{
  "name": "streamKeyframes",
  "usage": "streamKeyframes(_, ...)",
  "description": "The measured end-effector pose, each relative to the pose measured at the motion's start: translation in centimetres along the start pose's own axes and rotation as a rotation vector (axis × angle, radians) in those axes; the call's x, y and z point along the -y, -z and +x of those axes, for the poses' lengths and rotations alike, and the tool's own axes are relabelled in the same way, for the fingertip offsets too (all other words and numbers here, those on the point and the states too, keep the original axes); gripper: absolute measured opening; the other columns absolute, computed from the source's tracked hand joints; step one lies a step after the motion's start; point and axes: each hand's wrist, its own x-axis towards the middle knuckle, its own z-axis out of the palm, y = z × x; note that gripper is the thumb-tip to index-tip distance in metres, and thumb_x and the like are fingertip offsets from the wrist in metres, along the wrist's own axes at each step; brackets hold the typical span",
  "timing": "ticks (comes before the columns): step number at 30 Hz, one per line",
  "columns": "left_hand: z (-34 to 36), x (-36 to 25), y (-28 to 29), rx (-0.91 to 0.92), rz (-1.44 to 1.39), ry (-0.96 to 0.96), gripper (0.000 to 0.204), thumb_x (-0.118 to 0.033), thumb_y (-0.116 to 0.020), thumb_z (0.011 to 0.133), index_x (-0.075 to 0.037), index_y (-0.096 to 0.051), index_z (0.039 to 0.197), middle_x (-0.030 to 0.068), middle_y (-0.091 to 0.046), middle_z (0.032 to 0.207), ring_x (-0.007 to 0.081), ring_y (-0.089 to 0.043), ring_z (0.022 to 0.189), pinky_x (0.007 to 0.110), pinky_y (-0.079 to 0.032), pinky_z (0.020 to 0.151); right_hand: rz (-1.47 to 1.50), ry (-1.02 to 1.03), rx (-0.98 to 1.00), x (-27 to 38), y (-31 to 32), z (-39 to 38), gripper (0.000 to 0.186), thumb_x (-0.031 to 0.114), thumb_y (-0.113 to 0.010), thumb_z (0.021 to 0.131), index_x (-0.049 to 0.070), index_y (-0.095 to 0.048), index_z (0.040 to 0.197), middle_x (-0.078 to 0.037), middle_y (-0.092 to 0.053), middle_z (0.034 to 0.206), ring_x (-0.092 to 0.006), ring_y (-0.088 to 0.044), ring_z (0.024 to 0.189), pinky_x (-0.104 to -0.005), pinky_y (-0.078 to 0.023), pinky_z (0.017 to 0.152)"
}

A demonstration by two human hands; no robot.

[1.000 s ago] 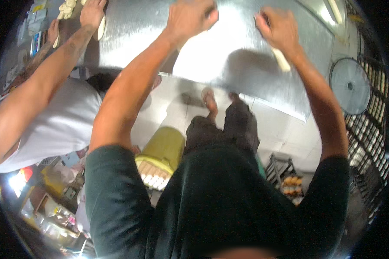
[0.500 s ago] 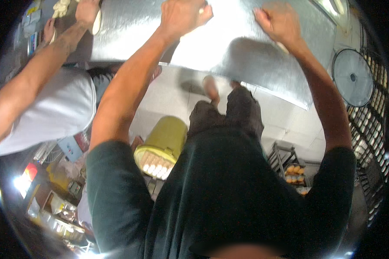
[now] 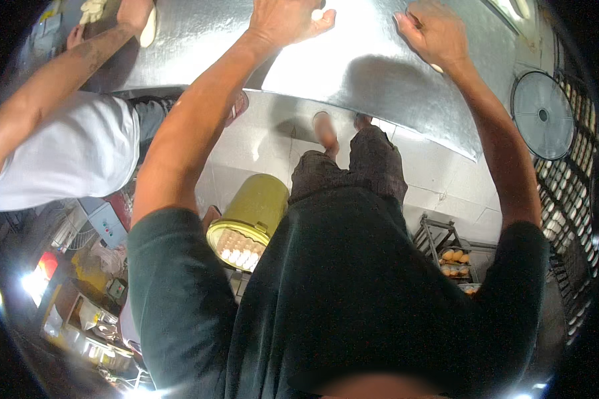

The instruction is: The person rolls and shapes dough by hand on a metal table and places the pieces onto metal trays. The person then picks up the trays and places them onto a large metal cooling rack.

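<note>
My left hand (image 3: 286,21) is curled on the shiny metal table (image 3: 373,40) at the top of the view, thumb pointing right. A bit of pale dough (image 3: 317,14) peeks out beside its thumb. Further right, my right hand (image 3: 436,34) is also curled, with the thumb side facing the left hand. Beneath its heel, near the wrist, shows the tip of a pale dough piece (image 3: 436,68). Most of the dough is hidden by the hands, and the upper edge cuts off part of both.
At the left, a co-worker's hand (image 3: 134,13) rests by a dough strip (image 3: 149,28); more dough pieces (image 3: 93,10) lie beyond. Below stands a yellow-green bin (image 3: 256,203) near egg trays (image 3: 239,249). A round fan (image 3: 543,114) and racks of dough pieces (image 3: 566,213) are at the right.
Both my hands have shifted slightly right and stay curled on the table. The co-worker's arm and body have moved up a little.
</note>
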Motion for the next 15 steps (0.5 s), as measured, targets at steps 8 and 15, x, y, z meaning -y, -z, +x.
streamKeyframes(8,-6.5,-4.1,2.4,-0.016,-0.061,0.154,0.043,-0.045,-0.079,0.081,-0.007,-0.072,0.098,0.0133,-0.067,0.108,0.0271,-0.062,0.108,0.047,-0.051,0.088,0.002,0.147,-0.175,2.1,1.5,-5.5,0.037,0.044,-0.064,0.091,0.009,-0.065,0.079,-0.009,-0.063,0.079,-0.0326,-0.061,0.085,-0.0488,-0.045,0.081)
streamKeyframes(15,-2.2,2.0,1.2,-0.08,-0.016,-0.165,0.03,-0.043,-0.075,0.082,-0.014,-0.072,0.076,0.0014,-0.067,0.077,0.0223,-0.065,0.071,0.038,-0.053,0.06,-0.06,0.072,-0.008,0.5,0.9,-0.4,0.039,0.048,-0.061,0.093,0.01,-0.064,0.082,-0.008,-0.063,0.083,-0.029,-0.059,0.083,-0.0439,-0.042,0.075)
